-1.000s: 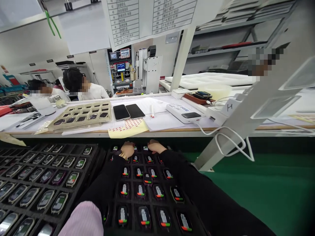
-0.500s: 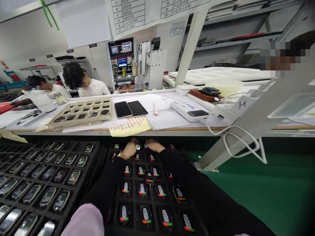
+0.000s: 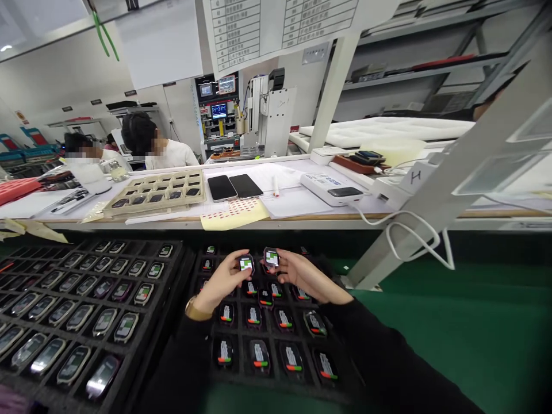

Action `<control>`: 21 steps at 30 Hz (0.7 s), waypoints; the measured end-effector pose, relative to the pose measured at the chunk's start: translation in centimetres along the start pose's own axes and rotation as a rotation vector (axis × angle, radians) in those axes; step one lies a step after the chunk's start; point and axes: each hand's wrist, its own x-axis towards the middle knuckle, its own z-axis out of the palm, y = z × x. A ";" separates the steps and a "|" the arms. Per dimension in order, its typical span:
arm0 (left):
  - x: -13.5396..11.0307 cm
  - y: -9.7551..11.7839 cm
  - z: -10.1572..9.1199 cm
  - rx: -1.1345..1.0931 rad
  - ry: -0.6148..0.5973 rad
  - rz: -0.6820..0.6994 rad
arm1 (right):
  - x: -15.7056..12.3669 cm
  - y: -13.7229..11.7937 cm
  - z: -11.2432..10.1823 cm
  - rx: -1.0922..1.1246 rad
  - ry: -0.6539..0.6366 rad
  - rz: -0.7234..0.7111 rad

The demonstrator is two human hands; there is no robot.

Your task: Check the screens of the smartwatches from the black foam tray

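Note:
My left hand point(image 3: 222, 282), with a gold band at the wrist, grips a smartwatch body point(image 3: 245, 264) between thumb and fingers. Its lit screen is white and green. Just to the right, my right hand point(image 3: 297, 270) holds a second smartwatch body point(image 3: 271, 257), also with a white and green screen. Both are strapless and raised over a black foam tray point(image 3: 239, 376). Rows of watch bodies lie in that tray's compartments, such as one watch point(image 3: 259, 355) with white text and a red-green bar. One extra watch point(image 3: 265, 296) rests across the dividers.
A second black tray point(image 3: 142, 351) of watches stands at left. On the bench point(image 3: 284, 225) above are two phones point(image 3: 233, 187), a beige tray point(image 3: 159, 192) and a white device point(image 3: 330, 188) with a cable. A slanted post point(image 3: 388, 247) rises at right. Two people point(image 3: 172, 154) sit beyond.
Both hands have come up and nearer from the tray's far rows, each now lifting a watch whose screen faces me. The camera view has shifted slightly.

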 end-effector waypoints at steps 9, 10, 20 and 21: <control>-5.8 5.7 1.7 -0.030 0.113 0.200 | -5.6 -2.1 4.9 0.120 0.004 -0.289; -6.1 6.2 1.8 -0.016 0.106 0.217 | -5.7 -2.3 5.2 0.120 0.004 -0.306; -7.0 7.0 2.4 0.005 0.040 0.262 | -6.1 -3.7 5.8 -0.031 0.013 -0.393; -7.0 7.0 2.5 0.010 0.038 0.261 | -6.1 -3.8 5.8 -0.037 0.022 -0.401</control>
